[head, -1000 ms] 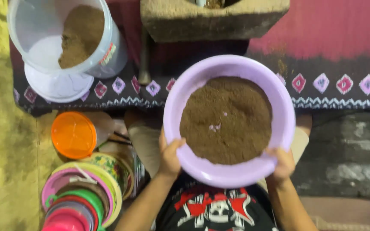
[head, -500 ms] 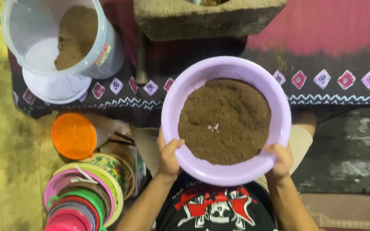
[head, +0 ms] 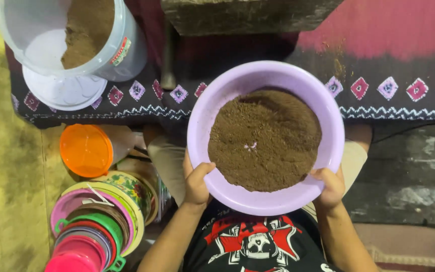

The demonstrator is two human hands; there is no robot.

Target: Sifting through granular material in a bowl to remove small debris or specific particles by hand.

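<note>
Lilac plastic basin (head: 205, 108): held above the person's lap, near the middle of the head view, and loaded with a mound of fine brown powder (head: 265, 138). The mound sits off-centre, heaped toward the near rim, and one small pale fleck lies on its surface.

Grip condition:
- Left hand (head: 197, 184) clasps the near-left rim, thumb hooked over the inner edge, fingers under the wall and out of sight.
- Right hand (head: 331, 189) clasps the near-right rim in the same manner, thumb on top.
- Both hands grasp the near half only; the far half is unsupported.

Surroundings:
- A clear plastic bucket (head: 127, 55) lies tipped at upper left, with brown powder inside, resting on a white lid (head: 64, 90).
- A dark patterned cloth (head: 393, 90) lies below and beyond the basin.
- An orange lid (head: 85, 150) and a stack of coloured plastic bowls (head: 89, 231) sit at lower left, just beside the left forearm.

Risk assessment:
- With the load heaped toward the near rim, any dip of that edge is likely to spill powder onto the lap and shirt.
- The far side carries no grip, so a loosened thumb could let the basin pivot forward and shed powder onto the cloth.
- A sharp jolt could raise dust from so fine a powder.
- The left elbow is close to the bowl stack and could knock it.
</note>
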